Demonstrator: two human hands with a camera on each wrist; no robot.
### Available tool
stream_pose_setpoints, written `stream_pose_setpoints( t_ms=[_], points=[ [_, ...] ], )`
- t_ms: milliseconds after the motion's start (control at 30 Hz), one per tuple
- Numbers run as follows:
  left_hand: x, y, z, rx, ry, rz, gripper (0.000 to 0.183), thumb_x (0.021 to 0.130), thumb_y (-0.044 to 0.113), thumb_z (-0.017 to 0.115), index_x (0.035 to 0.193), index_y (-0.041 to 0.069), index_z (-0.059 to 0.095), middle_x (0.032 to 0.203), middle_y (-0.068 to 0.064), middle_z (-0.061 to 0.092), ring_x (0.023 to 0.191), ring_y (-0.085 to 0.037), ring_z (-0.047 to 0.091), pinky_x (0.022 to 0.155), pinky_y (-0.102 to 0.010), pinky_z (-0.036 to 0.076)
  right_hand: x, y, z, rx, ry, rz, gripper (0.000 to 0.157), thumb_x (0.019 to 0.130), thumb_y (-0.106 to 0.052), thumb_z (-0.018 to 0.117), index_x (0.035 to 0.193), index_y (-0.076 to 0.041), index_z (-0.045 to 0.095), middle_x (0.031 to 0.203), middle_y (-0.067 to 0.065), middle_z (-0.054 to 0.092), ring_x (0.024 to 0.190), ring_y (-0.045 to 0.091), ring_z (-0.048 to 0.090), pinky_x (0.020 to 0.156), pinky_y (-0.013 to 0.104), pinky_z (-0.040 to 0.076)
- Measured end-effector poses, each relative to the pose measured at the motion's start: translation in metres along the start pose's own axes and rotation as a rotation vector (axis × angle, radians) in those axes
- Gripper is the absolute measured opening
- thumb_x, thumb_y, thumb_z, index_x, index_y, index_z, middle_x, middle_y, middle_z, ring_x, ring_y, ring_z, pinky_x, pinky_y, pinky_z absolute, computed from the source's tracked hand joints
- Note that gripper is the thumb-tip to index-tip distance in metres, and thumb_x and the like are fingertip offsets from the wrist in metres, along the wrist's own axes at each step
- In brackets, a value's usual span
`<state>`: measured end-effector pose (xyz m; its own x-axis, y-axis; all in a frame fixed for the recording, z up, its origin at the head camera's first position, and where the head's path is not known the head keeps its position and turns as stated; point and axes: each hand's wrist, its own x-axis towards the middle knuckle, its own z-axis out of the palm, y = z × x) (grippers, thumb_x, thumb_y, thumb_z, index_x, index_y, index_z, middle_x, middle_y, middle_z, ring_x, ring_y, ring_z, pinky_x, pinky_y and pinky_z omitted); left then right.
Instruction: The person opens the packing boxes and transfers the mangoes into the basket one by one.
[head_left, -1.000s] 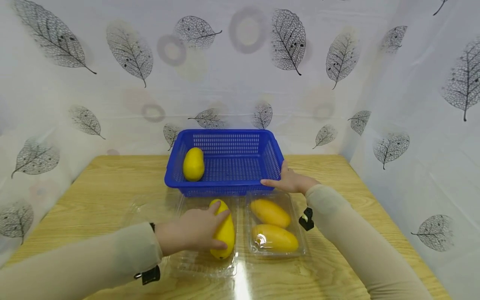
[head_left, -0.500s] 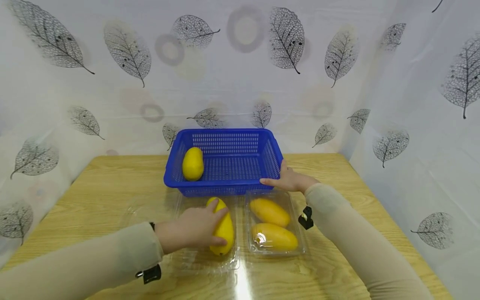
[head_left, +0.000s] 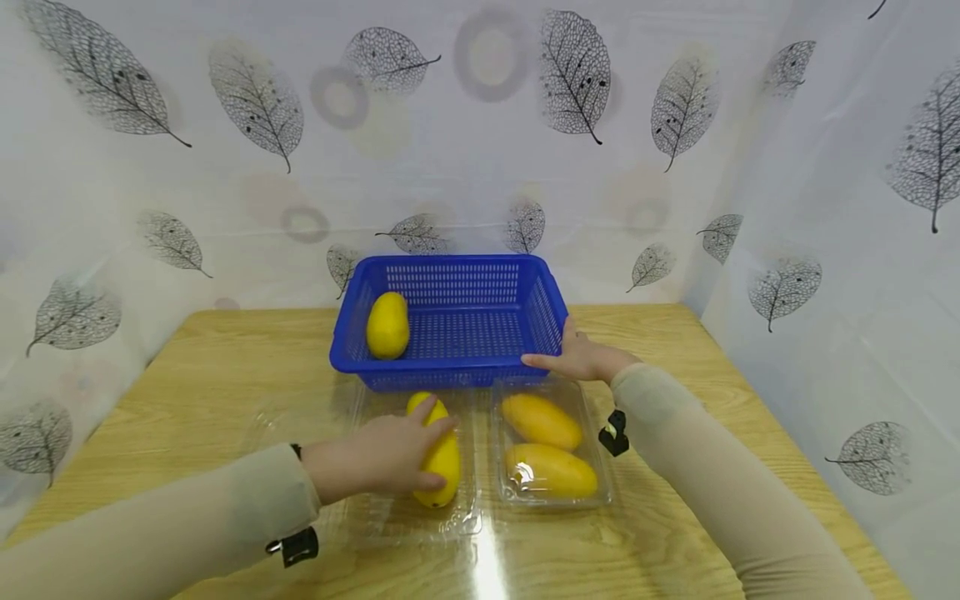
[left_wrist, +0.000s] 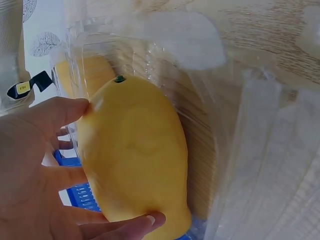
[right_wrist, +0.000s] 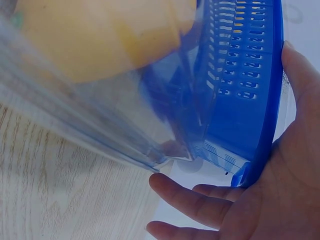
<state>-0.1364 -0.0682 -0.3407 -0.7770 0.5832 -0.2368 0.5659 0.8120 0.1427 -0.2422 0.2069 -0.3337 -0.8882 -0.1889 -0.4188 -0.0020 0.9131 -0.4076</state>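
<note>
My left hand grips a yellow mango, its thumb on one side and its fingers on the other. In the left wrist view this mango has its stem end at the top. It is in or just over a clear plastic clamshell box; its contact with the bottom is hidden. My right hand straddles the near right corner of a blue basket, its fingers fairly straight and spread. In the right wrist view a finger touches the basket rim.
One yellow mango lies at the left inside the basket. Right of the open box, a second clear box holds two mangoes. The open box's lid spreads leftward. A leaf-print curtain stands behind the wooden table.
My left hand and its mango have shifted slightly left and away from me, and the clear box's near edge has moved a little. The right hand has stayed at the basket corner.
</note>
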Motion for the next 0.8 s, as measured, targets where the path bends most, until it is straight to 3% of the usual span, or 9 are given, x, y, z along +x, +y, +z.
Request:
stream_pose_setpoints(
  t_ms=[367, 567, 800],
  points=[
    [-0.0012, -0.0051, 0.0042, -0.027, -0.001, 0.0, 0.067, 0.074, 0.054, 0.052, 0.129, 0.019, 0.035, 0.135, -0.022, 0.016, 0.086, -0.036, 0.053, 0.071, -0.042, 0.044, -0.0017, -0.0012, -0.0007, 0.026, -0.053, 0.028, 0.116, 0.061, -0.078, 0.037, 0.124, -0.008, -0.032, 0.136, 0.022, -0.013, 0.123, 0.036, -0.005, 0.096, 0.054, 0.006],
    [0.0004, -0.0053, 0.006, -0.024, -0.005, -0.016, 0.062, 0.075, 0.051, 0.053, 0.126, 0.019, 0.036, 0.136, -0.022, 0.015, 0.07, -0.03, 0.056, 0.058, -0.036, 0.046, -0.002, -0.0007, -0.0005, 0.032, -0.049, 0.021, 0.116, 0.062, -0.077, 0.037, 0.124, -0.008, -0.032, 0.136, 0.022, -0.013, 0.124, 0.035, -0.006, 0.096, 0.054, 0.006],
    [-0.0002, -0.0055, 0.0079, -0.041, 0.008, -0.018, 0.06, 0.075, 0.043, 0.055, 0.127, 0.02, 0.034, 0.136, -0.024, 0.011, 0.055, -0.02, 0.051, 0.046, -0.028, 0.04, -0.0002, 0.0001, -0.0008, 0.019, -0.033, 0.009, 0.116, 0.062, -0.077, 0.037, 0.126, -0.007, -0.029, 0.136, 0.023, -0.013, 0.123, 0.036, -0.005, 0.096, 0.053, 0.006]
  ],
)
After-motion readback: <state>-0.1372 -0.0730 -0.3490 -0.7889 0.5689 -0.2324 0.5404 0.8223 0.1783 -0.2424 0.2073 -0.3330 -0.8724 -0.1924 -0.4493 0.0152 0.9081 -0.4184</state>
